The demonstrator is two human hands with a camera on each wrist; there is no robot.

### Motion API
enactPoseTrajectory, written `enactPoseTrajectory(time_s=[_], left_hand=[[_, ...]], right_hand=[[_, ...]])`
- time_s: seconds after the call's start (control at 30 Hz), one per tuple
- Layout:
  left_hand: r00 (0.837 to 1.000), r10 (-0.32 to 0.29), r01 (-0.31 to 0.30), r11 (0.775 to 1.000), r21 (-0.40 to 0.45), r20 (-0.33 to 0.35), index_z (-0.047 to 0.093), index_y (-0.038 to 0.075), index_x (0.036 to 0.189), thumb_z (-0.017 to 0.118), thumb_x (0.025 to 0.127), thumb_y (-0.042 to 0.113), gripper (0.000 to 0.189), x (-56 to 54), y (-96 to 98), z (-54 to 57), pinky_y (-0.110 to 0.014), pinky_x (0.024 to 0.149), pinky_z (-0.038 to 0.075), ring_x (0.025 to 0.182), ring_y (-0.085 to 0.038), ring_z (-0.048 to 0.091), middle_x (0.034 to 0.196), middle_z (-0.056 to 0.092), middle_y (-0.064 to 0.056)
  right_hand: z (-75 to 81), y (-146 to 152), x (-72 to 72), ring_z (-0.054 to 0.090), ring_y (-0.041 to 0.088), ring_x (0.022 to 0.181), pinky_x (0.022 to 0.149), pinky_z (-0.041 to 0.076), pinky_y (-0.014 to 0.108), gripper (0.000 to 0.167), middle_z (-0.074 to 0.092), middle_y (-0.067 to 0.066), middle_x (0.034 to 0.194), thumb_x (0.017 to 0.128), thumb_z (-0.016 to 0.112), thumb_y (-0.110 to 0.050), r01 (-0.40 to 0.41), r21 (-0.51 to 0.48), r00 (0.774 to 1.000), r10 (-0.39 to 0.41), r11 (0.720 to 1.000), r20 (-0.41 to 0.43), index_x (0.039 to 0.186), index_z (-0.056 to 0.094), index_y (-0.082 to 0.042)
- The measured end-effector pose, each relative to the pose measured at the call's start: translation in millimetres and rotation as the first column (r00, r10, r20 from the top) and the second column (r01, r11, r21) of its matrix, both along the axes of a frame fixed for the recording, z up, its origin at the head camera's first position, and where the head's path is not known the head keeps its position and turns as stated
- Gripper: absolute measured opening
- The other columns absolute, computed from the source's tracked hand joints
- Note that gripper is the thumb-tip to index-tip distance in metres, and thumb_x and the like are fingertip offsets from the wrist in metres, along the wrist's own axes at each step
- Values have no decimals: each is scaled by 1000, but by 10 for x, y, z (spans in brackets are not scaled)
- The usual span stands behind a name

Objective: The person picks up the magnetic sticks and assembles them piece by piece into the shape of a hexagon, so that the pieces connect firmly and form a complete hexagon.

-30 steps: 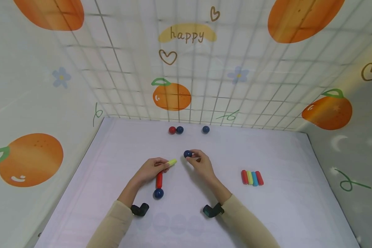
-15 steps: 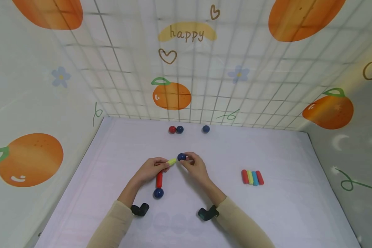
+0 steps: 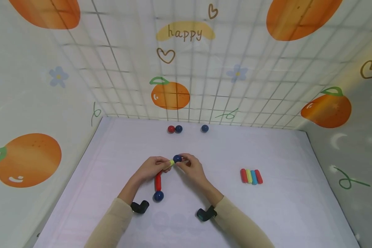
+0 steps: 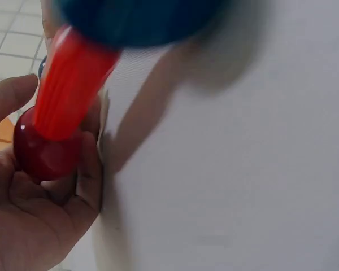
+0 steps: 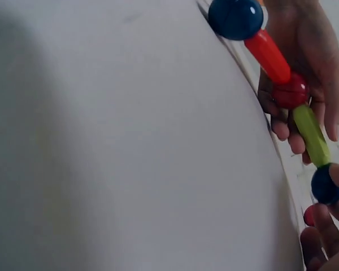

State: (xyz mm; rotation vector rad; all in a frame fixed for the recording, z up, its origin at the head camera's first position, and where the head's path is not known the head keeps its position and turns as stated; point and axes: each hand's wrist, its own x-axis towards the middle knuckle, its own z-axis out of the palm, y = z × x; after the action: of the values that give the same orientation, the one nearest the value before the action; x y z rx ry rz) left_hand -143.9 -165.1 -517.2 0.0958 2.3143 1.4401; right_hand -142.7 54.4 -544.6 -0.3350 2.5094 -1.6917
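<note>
My left hand [image 3: 152, 168] holds a red ball [image 5: 291, 90], which is hidden in the head view. From that ball a red stick [image 3: 158, 182] runs down to a dark blue ball [image 3: 158, 196]. A yellow-green stick [image 5: 311, 135] leaves the red ball on its other side. Thumb and fingers of my right hand [image 3: 193, 170] pinch a second blue ball [image 3: 177, 158] against the free end of the yellow-green stick; in the right wrist view the two touch. The left wrist view shows the red stick close up, its blue ball blurred at the top.
Several short sticks in red, yellow and blue [image 3: 251, 176] lie side by side at the right of the white tabletop [image 3: 285, 206]. Near the back edge sit a red ball [image 3: 171, 129], a blue ball [image 3: 178, 129] beside it, and another blue ball [image 3: 205, 128]. Printed cloth walls surround the table.
My right hand has moved left with its blue ball, bringing it from apart to touching the yellow-green stick's end. My left hand has stayed nearly in place.
</note>
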Motion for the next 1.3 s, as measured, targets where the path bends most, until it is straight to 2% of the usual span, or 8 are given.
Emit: enactPoseTrajectory(time_s=[0.1, 0.23, 0.37, 0.6, 0.73, 1.0, 1.3], left_hand=[[998, -50, 49, 999, 10, 24, 74, 11, 112, 66, 97, 38, 32, -42, -17, 28, -34, 76, 48, 86, -21, 63, 92, 73, -3], [995, -75, 74, 997, 19, 71, 72, 11, 114, 65, 96, 40, 35, -93, -41, 38, -34, 75, 46, 89, -23, 61, 95, 73, -3], [991, -82, 77, 996, 51, 106, 70, 10, 117, 65, 97, 38, 35, -117, -54, 27, -34, 77, 47, 90, -25, 62, 97, 73, -6], [992, -68, 60, 996, 71, 109, 68, 7, 118, 65, 98, 36, 35, -108, -60, 29, -34, 76, 48, 89, -25, 62, 95, 72, -7], [992, -52, 44, 996, 78, 112, 68, 7, 118, 65, 98, 34, 34, -93, -60, 45, -35, 78, 48, 89, -24, 62, 96, 72, -7], [991, -38, 25, 995, 101, 127, 67, 7, 119, 66, 98, 32, 33, -83, -45, 34, -35, 80, 47, 89, -25, 62, 96, 72, -8], [990, -23, 11, 996, 87, 136, 66, 7, 121, 66, 97, 34, 36, -90, -66, 6, -34, 82, 49, 91, -24, 64, 96, 73, -6]], right_hand=[[16, -17, -9, 55, 19, 91, 75, 48, 31, 35, 63, -1, 108, 96, 70, -29, -59, 17, 998, 59, 998, 14, 129, 66, -22], [32, -45, -33, 57, 19, 89, 68, 51, 31, 37, 63, -1, 110, 96, 69, -27, -124, 25, 992, 123, 992, 26, 133, 64, -21], [35, -64, -56, 58, 17, 88, 72, 51, 30, 38, 63, -2, 110, 96, 69, -27, -158, 35, 987, 157, 987, 30, 133, 64, -19], [17, -54, -109, 59, 18, 86, 76, 50, 30, 40, 66, 0, 108, 96, 70, -20, -188, 23, 982, 188, 982, 4, 134, 62, -11], [23, -24, -163, 60, 19, 88, 75, 52, 30, 38, 68, 2, 107, 97, 68, -18, -178, 2, 984, 178, 984, 5, 133, 62, -8], [18, 19, -263, 60, 20, 86, 67, 50, 27, 34, 68, 3, 104, 96, 68, -14, -138, -18, 990, 138, 990, -10, 129, 64, -6], [99, 120, -274, 63, 22, 94, 79, 50, 33, 31, 69, 4, 103, 96, 69, -15, -55, -51, 998, 56, 997, 4, 126, 67, -6]])
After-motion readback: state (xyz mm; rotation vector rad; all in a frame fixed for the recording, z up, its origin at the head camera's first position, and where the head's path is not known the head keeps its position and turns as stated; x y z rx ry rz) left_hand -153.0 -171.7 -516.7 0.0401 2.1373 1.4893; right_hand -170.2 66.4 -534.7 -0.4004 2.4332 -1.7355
